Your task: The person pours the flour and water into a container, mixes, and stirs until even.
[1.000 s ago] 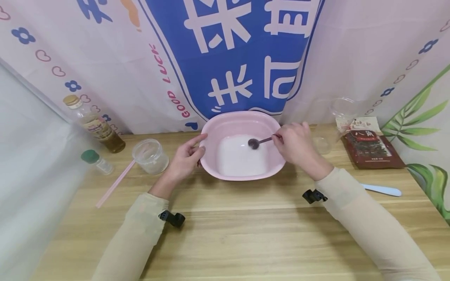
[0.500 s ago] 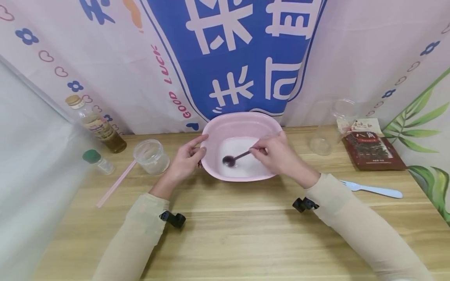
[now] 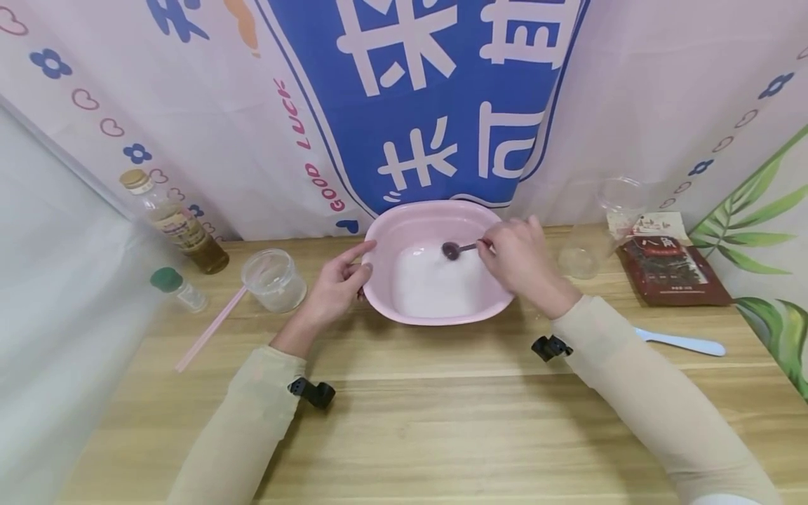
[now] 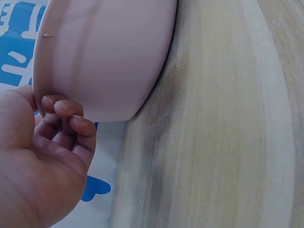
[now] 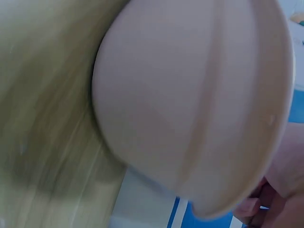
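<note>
A pink plastic basin [image 3: 435, 320] stands on the table against the cloth backdrop, with white stuff [image 3: 429, 287] covering its bottom. My left hand [image 3: 331, 291] grips the basin's left rim, thumb above and fingers curled beneath it, as the left wrist view shows. Over the basin's right side, my right hand [image 3: 520, 259] pinches the handle of a small dark brown measuring spoon [image 3: 451, 251]. The spoon's bowl is down at the white contents. In the right wrist view the basin's outer wall [image 5: 156, 95] fills most of the picture and the spoon is hidden.
To the left are an oil bottle [image 3: 183, 231], a green-capped shaker [image 3: 177, 287], a pink stick [image 3: 211, 328] and a clear tub [image 3: 274, 284]. On the right, a clear plastic cup [image 3: 577, 261], a brown spice packet [image 3: 672, 273] and a light blue fork [image 3: 684, 344] lie near the edge.
My right hand has swung the spoon leftward through the basin, then back to the right and away from me. The left hand keeps its grip on the rim.
</note>
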Motion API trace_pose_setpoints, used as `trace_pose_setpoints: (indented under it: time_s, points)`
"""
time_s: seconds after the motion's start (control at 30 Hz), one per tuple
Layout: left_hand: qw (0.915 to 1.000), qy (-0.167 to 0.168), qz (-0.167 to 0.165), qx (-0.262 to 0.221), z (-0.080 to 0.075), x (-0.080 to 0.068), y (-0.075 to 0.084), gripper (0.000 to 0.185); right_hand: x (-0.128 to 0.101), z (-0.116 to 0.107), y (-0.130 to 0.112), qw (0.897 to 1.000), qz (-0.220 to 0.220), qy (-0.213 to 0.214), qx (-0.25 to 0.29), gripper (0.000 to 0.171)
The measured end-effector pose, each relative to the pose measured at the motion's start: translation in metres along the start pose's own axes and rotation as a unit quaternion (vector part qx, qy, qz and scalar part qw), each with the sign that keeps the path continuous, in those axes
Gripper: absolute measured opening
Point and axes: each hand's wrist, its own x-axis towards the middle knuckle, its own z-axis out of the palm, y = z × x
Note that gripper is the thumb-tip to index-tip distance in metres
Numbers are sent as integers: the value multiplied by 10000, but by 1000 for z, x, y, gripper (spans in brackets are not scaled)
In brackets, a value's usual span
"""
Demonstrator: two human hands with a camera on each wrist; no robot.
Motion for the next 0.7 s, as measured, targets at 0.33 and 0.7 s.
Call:
trace_pose_setpoints:
  time_s: [0.33,0.7]
  points:
    - [10000,25,66,-20,1,0,-1,52,2,-1,-8,9899,-32,-314,1383,19]
    - [10000,15,74,-17,0,-1,0,52,6,5,-21,9933,-8,-526,1026,21]
